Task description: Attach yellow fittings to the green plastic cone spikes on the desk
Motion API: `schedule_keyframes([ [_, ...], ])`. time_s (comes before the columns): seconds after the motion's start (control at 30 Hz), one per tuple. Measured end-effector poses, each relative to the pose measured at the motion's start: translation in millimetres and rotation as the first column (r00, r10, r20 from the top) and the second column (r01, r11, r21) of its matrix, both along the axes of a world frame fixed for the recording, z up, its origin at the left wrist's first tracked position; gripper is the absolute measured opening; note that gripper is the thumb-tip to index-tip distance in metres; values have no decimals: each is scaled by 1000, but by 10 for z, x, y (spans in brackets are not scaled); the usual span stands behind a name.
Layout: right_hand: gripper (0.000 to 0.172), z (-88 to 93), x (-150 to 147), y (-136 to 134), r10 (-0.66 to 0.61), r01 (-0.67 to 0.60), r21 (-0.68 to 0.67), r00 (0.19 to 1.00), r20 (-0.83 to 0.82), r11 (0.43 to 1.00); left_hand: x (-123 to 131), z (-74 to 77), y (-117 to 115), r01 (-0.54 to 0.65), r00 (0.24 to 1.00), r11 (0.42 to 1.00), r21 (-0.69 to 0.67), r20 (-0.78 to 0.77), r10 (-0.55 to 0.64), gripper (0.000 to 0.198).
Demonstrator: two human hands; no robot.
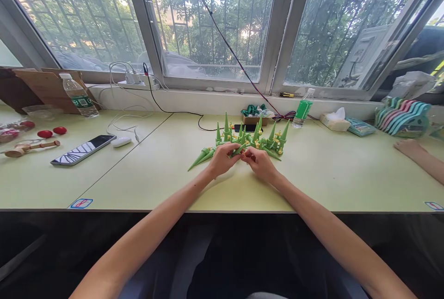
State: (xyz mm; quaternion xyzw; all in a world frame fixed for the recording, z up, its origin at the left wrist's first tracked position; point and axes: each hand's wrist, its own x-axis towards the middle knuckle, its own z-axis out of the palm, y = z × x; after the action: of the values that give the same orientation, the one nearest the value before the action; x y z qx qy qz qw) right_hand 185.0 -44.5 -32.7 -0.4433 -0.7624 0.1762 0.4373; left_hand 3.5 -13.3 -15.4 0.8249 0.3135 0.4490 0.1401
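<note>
My left hand (224, 158) is closed around a green cone-shaped spike (239, 149) just above the table. Close against it, my right hand (259, 162) pinches at the spike's lower end, where something small and orange-yellow shows between the fingers; its kind is too small to make out. Behind both hands stands a cluster of green spikes (283, 137), mostly upright, with small yellow pieces around their bases. Two more green spikes (199, 158) lie on their sides left of my left hand. My fingers partly hide the held piece.
Behind the spikes sits a small box (255, 119) with dark green packets. Water bottles (303, 108) (80, 96) stand right and left. A phone (83, 150), a white mouse (121, 141) and a wooden toy (32, 148) lie left. Another person's hand (411, 147) rests at right.
</note>
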Motion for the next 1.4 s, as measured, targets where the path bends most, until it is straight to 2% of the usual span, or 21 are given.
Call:
schedule_keyframes([
  [0.13,10,11,-1,-9,6,-6,3,1000,12,1000,5,2,4,0,1000,999,-45,19,1,12],
  [0.57,10,12,-2,1,-5,6,-18,999,40,1000,15,51,-34,4,1000,998,-69,2,-4,17],
  [0.7,12,28,17,24,-86,87,-27,996,31,996,27,42,-8,14,999,995,-101,42,-10,18],
  [0.9,17,64,25,1,-179,180,25,983,-34,983,26,5,39,-20,991,990,-140,128,38,33],
  [1.1,28,151,-7,-81,-213,231,137,968,-130,963,47,-1,6,-6,1000,999,-50,4,7,28],
  [1.4,31,150,-7,-86,-232,248,124,964,-127,961,63,-21,0,47,998,997,-65,-28,-49,21],
])
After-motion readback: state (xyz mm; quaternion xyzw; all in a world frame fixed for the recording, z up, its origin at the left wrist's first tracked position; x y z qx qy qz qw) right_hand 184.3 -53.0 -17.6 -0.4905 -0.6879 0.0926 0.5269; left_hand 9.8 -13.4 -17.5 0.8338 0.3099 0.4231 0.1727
